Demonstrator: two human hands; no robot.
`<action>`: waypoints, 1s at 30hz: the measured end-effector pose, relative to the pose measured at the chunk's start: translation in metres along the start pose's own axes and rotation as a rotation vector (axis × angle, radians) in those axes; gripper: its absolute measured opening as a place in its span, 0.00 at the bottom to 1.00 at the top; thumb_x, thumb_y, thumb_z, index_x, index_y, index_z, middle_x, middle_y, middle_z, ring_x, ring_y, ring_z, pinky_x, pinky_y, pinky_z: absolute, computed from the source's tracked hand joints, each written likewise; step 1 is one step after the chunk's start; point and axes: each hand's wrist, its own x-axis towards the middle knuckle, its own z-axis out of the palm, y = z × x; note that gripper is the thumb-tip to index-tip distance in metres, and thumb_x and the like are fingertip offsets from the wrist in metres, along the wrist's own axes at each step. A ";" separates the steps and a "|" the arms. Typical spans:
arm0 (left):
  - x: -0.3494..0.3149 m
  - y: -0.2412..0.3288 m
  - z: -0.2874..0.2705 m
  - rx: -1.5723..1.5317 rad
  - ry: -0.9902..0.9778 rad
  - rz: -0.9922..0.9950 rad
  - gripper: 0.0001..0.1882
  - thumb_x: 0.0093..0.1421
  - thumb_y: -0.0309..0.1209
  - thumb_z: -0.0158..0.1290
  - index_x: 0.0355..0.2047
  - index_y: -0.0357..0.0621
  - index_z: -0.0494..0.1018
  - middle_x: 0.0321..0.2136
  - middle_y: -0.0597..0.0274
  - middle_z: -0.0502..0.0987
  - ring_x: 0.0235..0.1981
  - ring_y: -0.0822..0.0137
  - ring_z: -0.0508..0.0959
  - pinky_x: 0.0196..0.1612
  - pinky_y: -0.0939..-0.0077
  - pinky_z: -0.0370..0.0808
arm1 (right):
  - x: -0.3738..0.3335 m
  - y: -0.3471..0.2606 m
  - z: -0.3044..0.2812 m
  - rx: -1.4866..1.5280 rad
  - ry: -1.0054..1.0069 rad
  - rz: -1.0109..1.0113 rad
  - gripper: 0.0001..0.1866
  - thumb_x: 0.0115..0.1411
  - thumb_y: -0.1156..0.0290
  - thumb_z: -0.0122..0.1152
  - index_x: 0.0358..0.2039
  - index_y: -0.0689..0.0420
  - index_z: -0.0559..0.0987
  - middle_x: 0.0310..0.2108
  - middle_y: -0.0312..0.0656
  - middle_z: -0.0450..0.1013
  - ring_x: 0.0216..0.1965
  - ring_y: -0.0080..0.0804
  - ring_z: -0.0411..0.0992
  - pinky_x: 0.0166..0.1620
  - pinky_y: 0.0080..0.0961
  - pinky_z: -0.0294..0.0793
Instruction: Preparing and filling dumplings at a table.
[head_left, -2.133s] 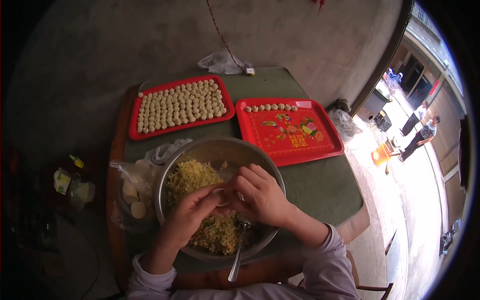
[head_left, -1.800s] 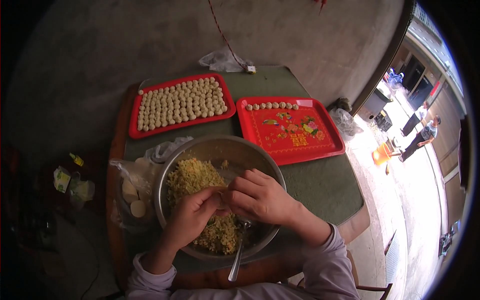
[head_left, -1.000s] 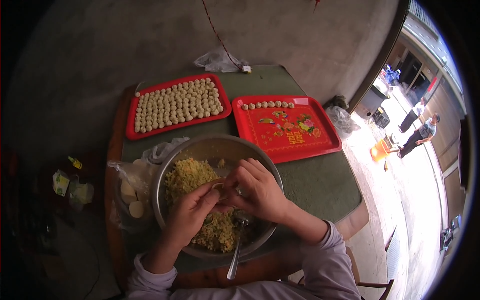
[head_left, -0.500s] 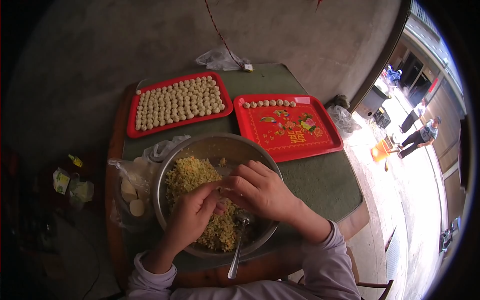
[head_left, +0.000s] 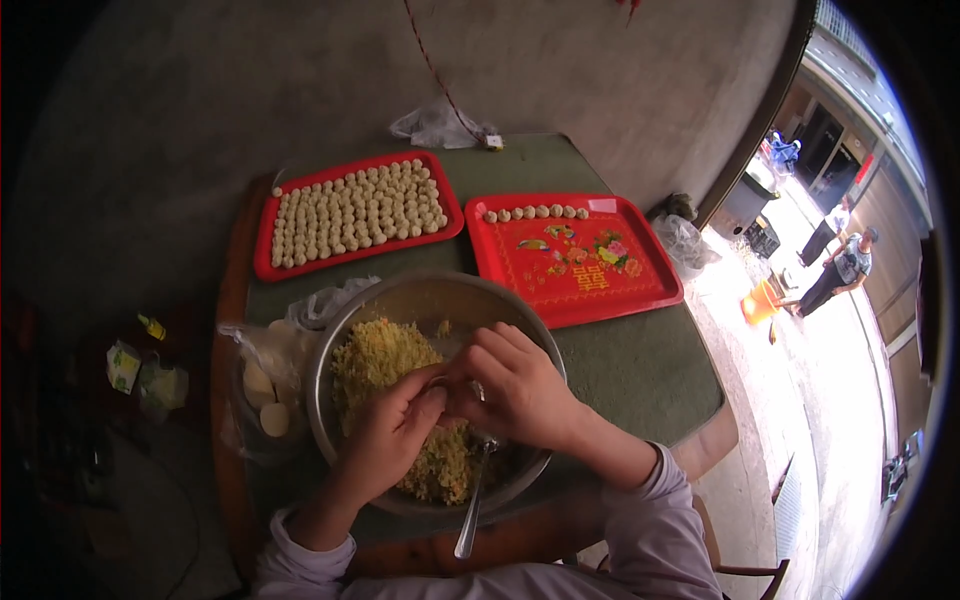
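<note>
Above the bowl (head_left: 480,305), the left hand (head_left: 392,428) and right hand (head_left: 512,390) are pinching what looks like a wrapper (head_left: 438,382), mostly hidden from where I'm standing; too hard a squeeze could be splitting it over the filling (head_left: 382,350).

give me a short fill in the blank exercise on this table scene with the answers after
1. The left tray and the right tray are both mainly ____ in colour.
2. Of the two trays, the one on the ____ carries more dumplings.
3. The left hand and right hand meet over a metal bowl, where a spoon rests with its ____ sticking out past the rim.

Missing words: red; left; handle.
</note>
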 end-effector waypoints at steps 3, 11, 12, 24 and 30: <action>-0.003 -0.001 0.004 -0.288 0.047 -0.025 0.15 0.69 0.29 0.42 0.51 0.33 0.68 0.35 0.62 0.77 0.35 0.76 0.76 0.38 0.81 0.75 | 0.002 0.000 0.003 0.118 0.019 0.089 0.11 0.44 0.76 0.64 0.29 0.55 0.71 0.27 0.40 0.65 0.30 0.40 0.65 0.33 0.33 0.67; -0.003 -0.016 0.001 -0.234 0.035 -0.128 0.16 0.69 0.30 0.40 0.52 0.33 0.68 0.32 0.61 0.77 0.32 0.76 0.77 0.38 0.81 0.74 | 0.000 0.000 -0.008 0.018 -0.089 -0.043 0.10 0.48 0.72 0.62 0.29 0.55 0.70 0.28 0.40 0.65 0.31 0.40 0.66 0.35 0.34 0.68; -0.003 -0.017 -0.001 -0.234 0.035 -0.128 0.16 0.69 0.30 0.40 0.52 0.33 0.68 0.32 0.61 0.77 0.32 0.76 0.77 0.38 0.81 0.74 | 0.000 0.000 -0.010 -0.031 -0.158 -0.099 0.11 0.49 0.70 0.62 0.29 0.55 0.69 0.29 0.40 0.64 0.33 0.40 0.67 0.37 0.34 0.69; -0.002 -0.002 -0.008 -0.120 -0.107 -0.069 0.14 0.68 0.26 0.42 0.51 0.34 0.68 0.32 0.62 0.76 0.33 0.74 0.78 0.39 0.79 0.75 | 0.004 -0.003 -0.019 -0.132 -0.195 -0.166 0.10 0.49 0.67 0.60 0.30 0.54 0.70 0.32 0.38 0.65 0.35 0.35 0.67 0.38 0.30 0.68; -0.004 -0.004 -0.012 -0.288 -0.209 -0.091 0.18 0.66 0.25 0.45 0.55 0.36 0.63 0.37 0.65 0.73 0.37 0.77 0.74 0.41 0.82 0.73 | 0.001 -0.008 -0.013 -0.011 -0.057 0.001 0.10 0.47 0.73 0.63 0.28 0.56 0.69 0.29 0.39 0.66 0.31 0.39 0.67 0.35 0.33 0.69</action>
